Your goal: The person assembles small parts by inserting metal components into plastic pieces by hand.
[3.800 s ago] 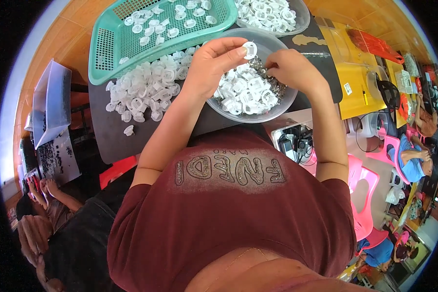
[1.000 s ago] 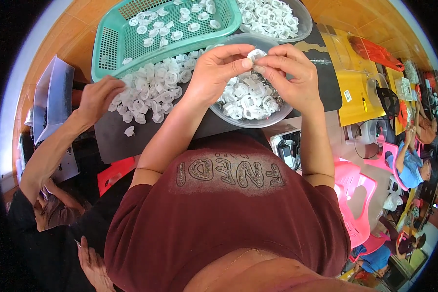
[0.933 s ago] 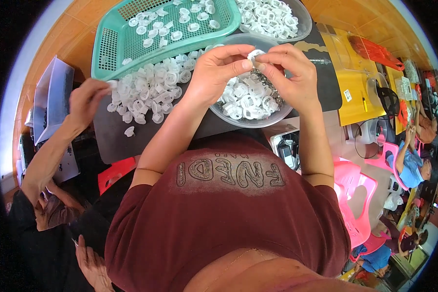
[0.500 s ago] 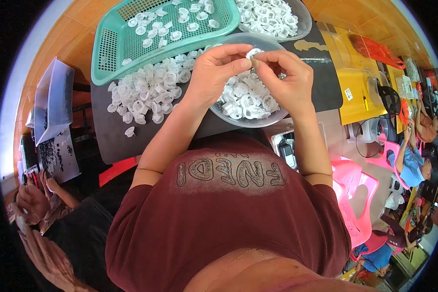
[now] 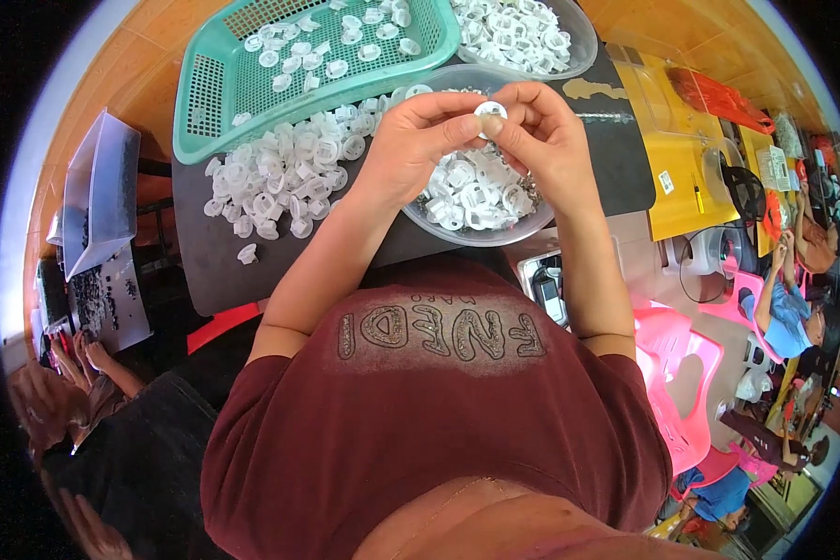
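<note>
My left hand (image 5: 418, 140) and my right hand (image 5: 543, 140) meet above a grey bowl (image 5: 467, 235) and together pinch one small white round plastic part (image 5: 488, 110) between their fingertips. The bowl holds several more of the same white parts (image 5: 471, 187). A loose heap of white parts (image 5: 285, 173) lies on the dark table (image 5: 205, 271) left of my left hand. Beyond it stands a green mesh basket (image 5: 224, 93) with scattered white parts inside.
A second clear bowl (image 5: 569, 61) full of white parts stands at the back. Yellow boxes (image 5: 681, 159) lie to the right. A pink plastic chair (image 5: 686, 373) is at lower right. A seated person (image 5: 793, 308) is far right. Another person's legs (image 5: 75, 373) are at the left.
My hands have stayed over the bowl, working one white part between the fingertips. The other person's arm that reached toward the heap at the left has withdrawn.
</note>
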Available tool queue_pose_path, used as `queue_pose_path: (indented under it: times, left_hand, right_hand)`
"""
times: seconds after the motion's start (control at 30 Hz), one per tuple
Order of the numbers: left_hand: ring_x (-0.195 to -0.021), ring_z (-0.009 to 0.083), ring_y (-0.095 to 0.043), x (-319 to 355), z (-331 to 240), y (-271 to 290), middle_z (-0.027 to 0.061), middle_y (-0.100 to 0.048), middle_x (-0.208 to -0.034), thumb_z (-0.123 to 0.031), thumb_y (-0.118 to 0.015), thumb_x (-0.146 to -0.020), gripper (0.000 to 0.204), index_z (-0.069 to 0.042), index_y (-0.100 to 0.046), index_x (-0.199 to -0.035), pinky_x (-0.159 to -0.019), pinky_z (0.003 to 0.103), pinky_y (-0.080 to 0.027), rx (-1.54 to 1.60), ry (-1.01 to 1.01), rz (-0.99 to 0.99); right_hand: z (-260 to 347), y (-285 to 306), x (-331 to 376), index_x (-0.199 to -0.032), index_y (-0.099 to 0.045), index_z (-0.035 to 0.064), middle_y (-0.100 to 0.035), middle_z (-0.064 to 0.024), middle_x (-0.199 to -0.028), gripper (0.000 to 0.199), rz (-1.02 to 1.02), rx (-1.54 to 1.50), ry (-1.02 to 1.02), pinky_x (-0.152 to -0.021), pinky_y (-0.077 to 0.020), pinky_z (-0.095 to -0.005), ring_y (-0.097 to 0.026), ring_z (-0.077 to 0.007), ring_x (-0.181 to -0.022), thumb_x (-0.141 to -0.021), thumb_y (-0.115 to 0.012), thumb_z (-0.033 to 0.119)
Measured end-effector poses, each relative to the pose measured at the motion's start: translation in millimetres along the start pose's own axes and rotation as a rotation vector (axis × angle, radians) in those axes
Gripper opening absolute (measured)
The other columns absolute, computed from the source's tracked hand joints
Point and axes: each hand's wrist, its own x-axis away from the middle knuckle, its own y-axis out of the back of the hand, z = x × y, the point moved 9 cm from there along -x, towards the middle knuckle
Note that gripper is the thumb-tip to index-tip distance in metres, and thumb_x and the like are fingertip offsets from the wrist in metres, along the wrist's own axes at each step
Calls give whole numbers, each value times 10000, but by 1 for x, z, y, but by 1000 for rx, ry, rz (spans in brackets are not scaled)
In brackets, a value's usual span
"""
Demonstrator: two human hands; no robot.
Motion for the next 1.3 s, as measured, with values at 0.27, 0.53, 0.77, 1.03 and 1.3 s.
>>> queue_pose_path:
  times: [0.27, 0.53, 0.77, 1.03, 1.3]
  left_hand:
    - [-943, 235, -652, -3, -19, 16, 164, -590, -1211, -147, -606, -949, 409, 19, -507, -1310, -861, 348, -555, -75, -115, -209]
    - [-921, 208, -662, -2, -21, 24, 141, -642, -1137, -156, -549, -978, 297, 16, -586, -1217, -823, 335, -551, -95, -110, -225]
    - [-858, 163, -648, -2, -18, 31, 116, -655, -1105, -150, -563, -970, 266, 9, -618, -1175, -764, 303, -549, -98, -84, -252]
    - [-788, 117, -600, -1, -13, 20, 82, -662, -1087, -140, -590, -954, 237, -1, -649, -1136, -686, 278, -522, -300, -53, -203]
    - [-776, 112, -612, -2, -14, 27, 75, -644, -986, -135, -639, -919, 260, -8, -656, -1146, -685, 256, -528, -364, -62, -240]
  right_hand:
    - [44, 37, -48, -1209, -596, 23, -650, -21, -792, 359, -151, 232, 183, -480, -375, -206, -482, -49, -561, -893, -663, 180]
    - [-16, 18, -37, -992, -707, 46, -692, -119, -836, 259, 221, 937, 0, -708, -507, -334, -648, -233, -746, -825, -682, 242]
    - [-41, 4, -28, -942, -696, 23, -682, -121, -786, 279, 334, 895, -77, -673, -501, -334, -645, -227, -708, -793, -714, 259]
    - [-38, 6, -25, -930, -688, 17, -678, -105, -766, 288, 209, 834, -144, -653, -494, -309, -629, -178, -684, -781, -724, 261]
    - [-41, 15, -23, -1012, -664, 1, -636, 11, -819, 254, 231, 300, -147, -579, -442, -226, -537, -53, -667, -825, -722, 163]
